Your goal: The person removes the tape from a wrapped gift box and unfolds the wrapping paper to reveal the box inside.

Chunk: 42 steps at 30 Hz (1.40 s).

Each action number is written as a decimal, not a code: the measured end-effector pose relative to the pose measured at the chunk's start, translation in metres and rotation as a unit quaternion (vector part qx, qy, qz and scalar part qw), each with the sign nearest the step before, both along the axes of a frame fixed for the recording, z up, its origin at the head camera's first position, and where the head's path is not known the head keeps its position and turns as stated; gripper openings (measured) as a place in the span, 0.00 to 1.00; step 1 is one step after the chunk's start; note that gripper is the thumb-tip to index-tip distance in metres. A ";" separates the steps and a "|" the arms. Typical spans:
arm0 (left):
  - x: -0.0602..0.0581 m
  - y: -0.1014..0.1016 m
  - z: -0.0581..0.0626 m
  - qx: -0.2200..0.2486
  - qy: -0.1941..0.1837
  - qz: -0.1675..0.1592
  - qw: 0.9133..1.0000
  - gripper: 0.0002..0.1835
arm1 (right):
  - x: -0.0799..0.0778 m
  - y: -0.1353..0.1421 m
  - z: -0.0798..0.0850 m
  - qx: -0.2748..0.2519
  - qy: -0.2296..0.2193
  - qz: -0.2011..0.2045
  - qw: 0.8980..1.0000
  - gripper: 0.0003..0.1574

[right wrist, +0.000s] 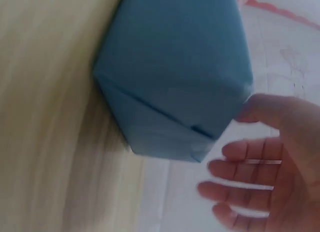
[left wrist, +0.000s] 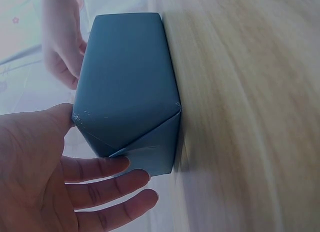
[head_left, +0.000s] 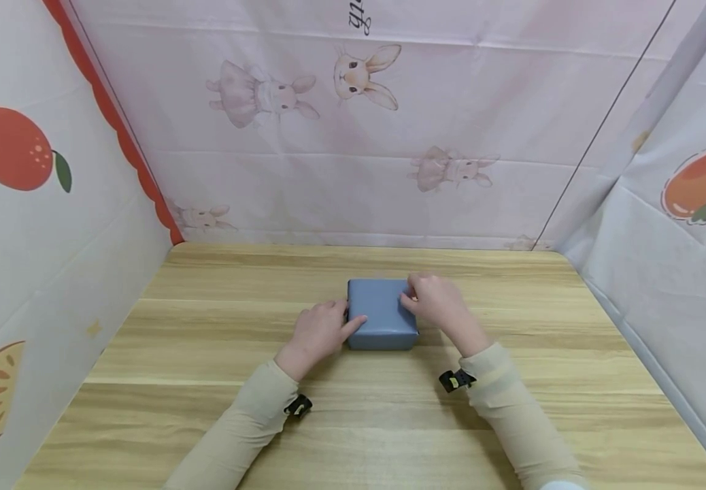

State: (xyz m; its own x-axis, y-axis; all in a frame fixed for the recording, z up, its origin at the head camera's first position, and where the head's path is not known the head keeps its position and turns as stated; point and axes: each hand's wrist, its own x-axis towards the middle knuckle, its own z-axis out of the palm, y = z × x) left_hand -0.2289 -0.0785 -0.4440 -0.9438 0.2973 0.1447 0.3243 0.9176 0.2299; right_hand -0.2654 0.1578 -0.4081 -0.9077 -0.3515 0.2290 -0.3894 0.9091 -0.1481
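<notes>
A small box wrapped in plain blue-grey paper (head_left: 380, 306) sits on the wooden table, its end folds showing in both wrist views. On its left side my left hand (head_left: 316, 331) holds it, thumb across the top edge and fingers along the folded end (left wrist: 145, 154). The lower fingers of that hand stand a little off the paper. My right hand (head_left: 441, 303) is at the far right corner, its thumb (right wrist: 265, 109) touching the top edge. Its other fingers are loosely bent beside the folded end, apart from it in the right wrist view.
The wood-grain table (head_left: 206, 408) extends around the box on all sides. A pale cloth backdrop with printed rabbits (head_left: 353, 197) rises behind it, and fruit-printed cloths hang at left (head_left: 53, 258) and right (head_left: 653, 224). Black straps (head_left: 456, 380) are on the wrists.
</notes>
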 end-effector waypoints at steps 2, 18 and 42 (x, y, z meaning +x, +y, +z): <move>0.000 0.000 0.000 -0.001 -0.001 0.000 1.000 0.33 | 0.002 -0.003 -0.001 0.009 -0.010 -0.017 1.000 0.16; 0.001 0.000 0.002 -0.001 -0.001 0.000 1.000 0.31 | 0.007 -0.012 0.001 0.038 -0.021 -0.043 0.998 0.18; 0.004 0.000 0.001 0.007 0.000 0.000 1.000 0.32 | 0.015 -0.001 -0.002 0.055 0.090 0.034 0.994 0.09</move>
State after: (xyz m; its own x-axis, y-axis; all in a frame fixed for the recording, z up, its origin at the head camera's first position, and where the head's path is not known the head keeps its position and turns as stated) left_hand -0.2253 -0.0781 -0.4426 -0.9436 0.2960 0.1484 0.3249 0.9141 0.2427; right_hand -0.2506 0.1569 -0.4104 -0.8289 -0.4426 0.3420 -0.4616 0.8866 0.0287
